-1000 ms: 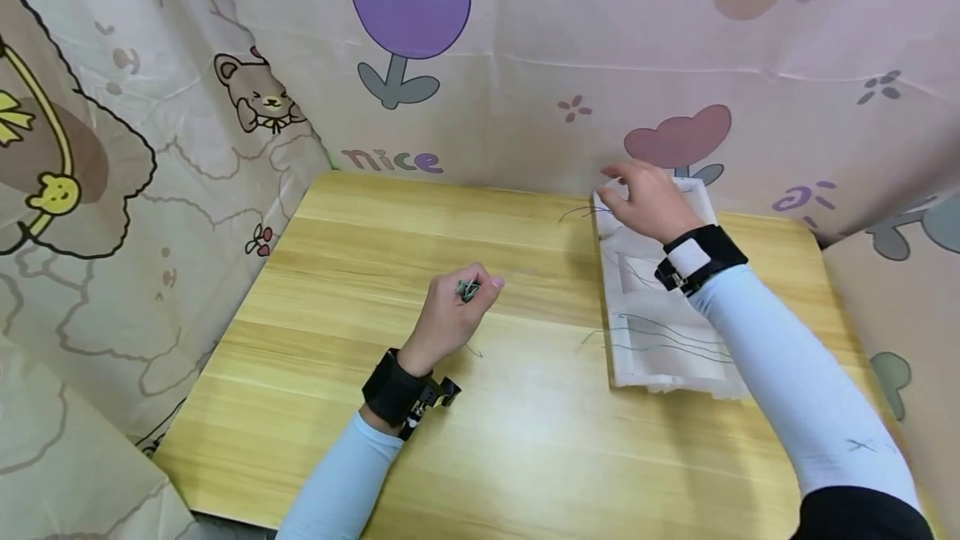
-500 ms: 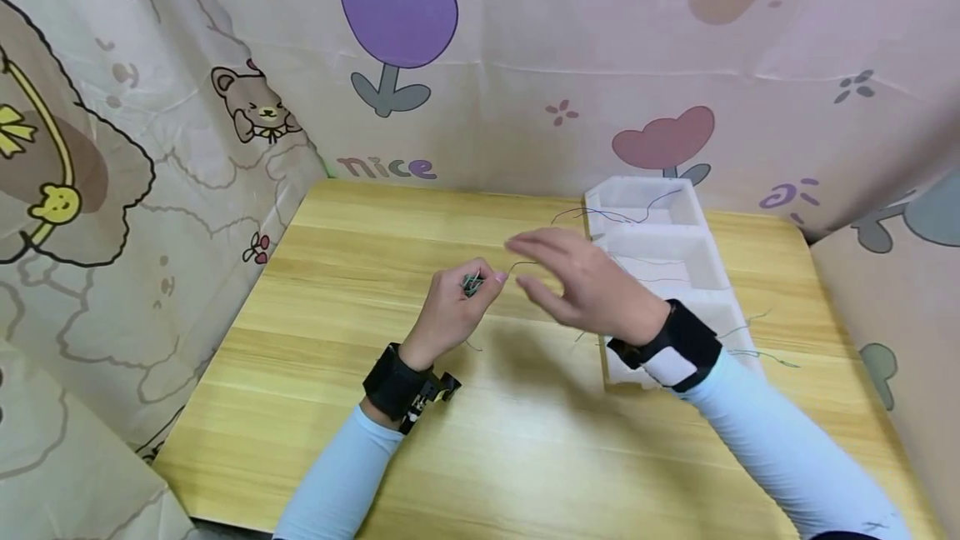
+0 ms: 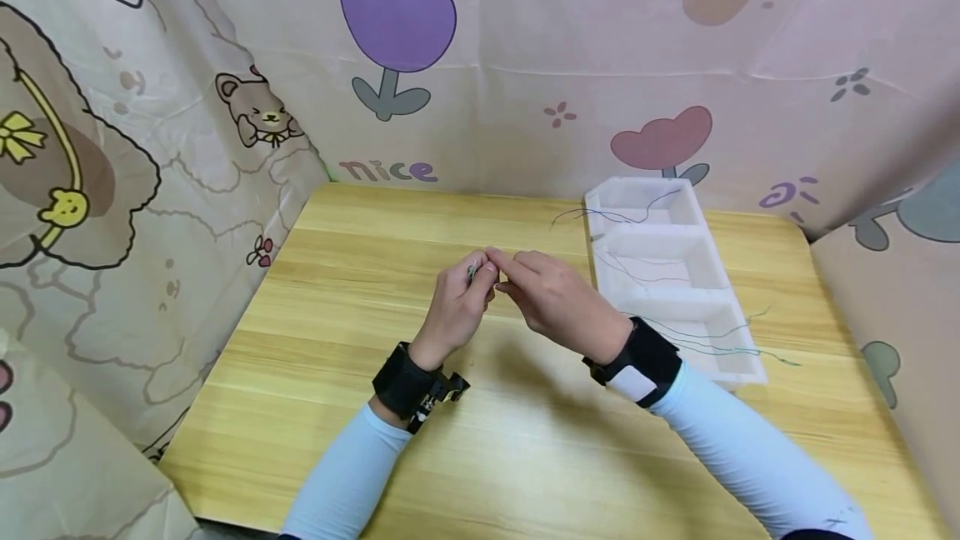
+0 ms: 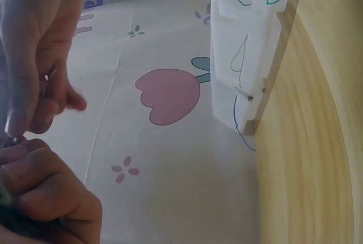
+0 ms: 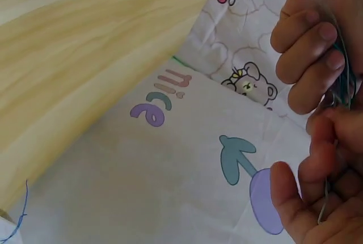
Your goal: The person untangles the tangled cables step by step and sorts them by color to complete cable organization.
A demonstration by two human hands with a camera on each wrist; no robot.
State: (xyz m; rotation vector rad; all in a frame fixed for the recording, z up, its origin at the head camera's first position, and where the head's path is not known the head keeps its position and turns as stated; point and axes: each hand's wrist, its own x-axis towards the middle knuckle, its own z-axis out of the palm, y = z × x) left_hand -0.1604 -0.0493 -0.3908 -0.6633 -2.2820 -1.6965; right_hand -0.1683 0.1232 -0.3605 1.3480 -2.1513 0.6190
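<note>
A small bundle of thin green and pale wires (image 5: 346, 79) is in my left hand (image 3: 456, 307), whose fingers curl round it. My right hand (image 3: 558, 302) meets it at the fingertips, thumb and forefinger pinched together. One thin strand of wire (image 5: 324, 204) runs down between the right hand's fingers in the right wrist view. Both hands are above the table, left of a white three-compartment tray (image 3: 633, 232). Most of the bundle is hidden inside the left palm.
Blue wires (image 3: 648, 211) lie in the tray's back compartment, some over its left edge. Thin pale or reddish wires (image 3: 663, 279) lie in the middle one. Green wires (image 3: 712, 348) cross the front one and overhang its right edge. Printed cloth (image 3: 525, 132) hangs behind the wooden table (image 3: 300, 357).
My right hand has come from the tray's back compartment, left and toward me, with its fingers spread midway, and now pinches at my left hand. The left hand keeps its bundle.
</note>
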